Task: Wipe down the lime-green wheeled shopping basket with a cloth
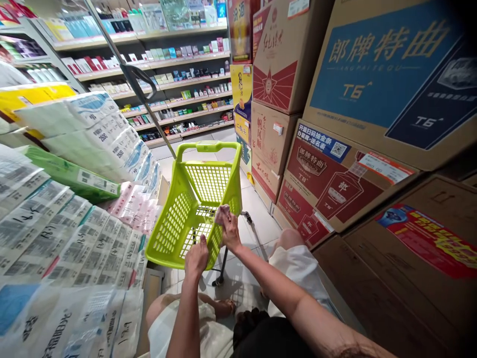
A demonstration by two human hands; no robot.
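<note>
In front of me stands a lime-green shopping cart [160,226], a slotted plastic basket on a frame with dark casters. My left hand [197,256] is closed around its near rim, thumb up. With my right hand [231,233] I press a crumpled pinkish cloth [222,215] against the upper edge of the basket's right side. The basket holds nothing that I can see, and its slotted floor shows between the walls. My right hand hides part of that side wall.
Stacked packs of paper tissue [74,238] rise close on the left. Large liquor cartons [387,74] are piled on the right. Shelves of small boxed goods [186,52] stand at the back. A metal pole with a black handle [139,82] leans behind the cart on the tiled floor [257,209].
</note>
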